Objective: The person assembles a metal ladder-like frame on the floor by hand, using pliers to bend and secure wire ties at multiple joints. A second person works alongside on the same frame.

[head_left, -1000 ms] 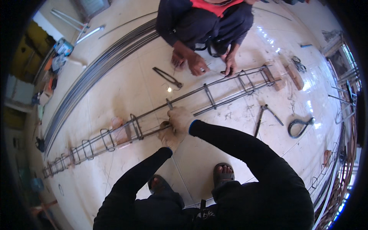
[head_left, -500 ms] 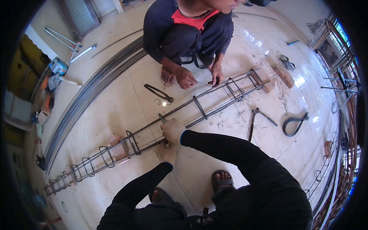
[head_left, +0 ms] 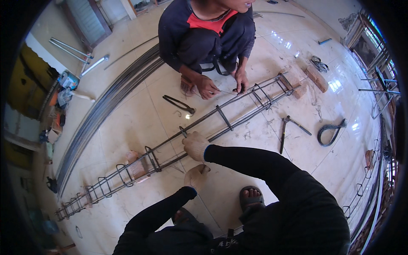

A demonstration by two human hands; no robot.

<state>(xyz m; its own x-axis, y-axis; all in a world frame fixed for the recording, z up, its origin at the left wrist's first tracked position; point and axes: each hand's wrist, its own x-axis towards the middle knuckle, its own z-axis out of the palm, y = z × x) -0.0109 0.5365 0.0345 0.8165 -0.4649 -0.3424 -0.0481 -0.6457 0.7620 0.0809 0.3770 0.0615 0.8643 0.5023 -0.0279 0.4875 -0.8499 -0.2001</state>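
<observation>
A long rebar cage (head_left: 221,115), made of dark bars with square stirrups around them, lies diagonally across the floor in front of me. My right hand (head_left: 196,145), in a pale work glove, is closed on a steel stirrup (head_left: 182,131) near the cage's middle. Just below the cage is my left hand (head_left: 196,177), gloved too, its fingers curled; what they hold, if anything, is hidden. Opposite me a co-worker (head_left: 204,46) squats with a thin wire (head_left: 226,92) between both bare hands, close to the cage's far side.
Pincers (head_left: 179,104) lie beyond the cage; another pair of pincers (head_left: 293,127) rests to the right, near a looped wire bundle (head_left: 331,132). Bricks (head_left: 316,80) sit by the cage's right end. Long steel bars (head_left: 100,100) curve along the left.
My left hand has come away from the cage, down and toward me. My right hand stays by the stirrup, and the whole view has shifted slightly.
</observation>
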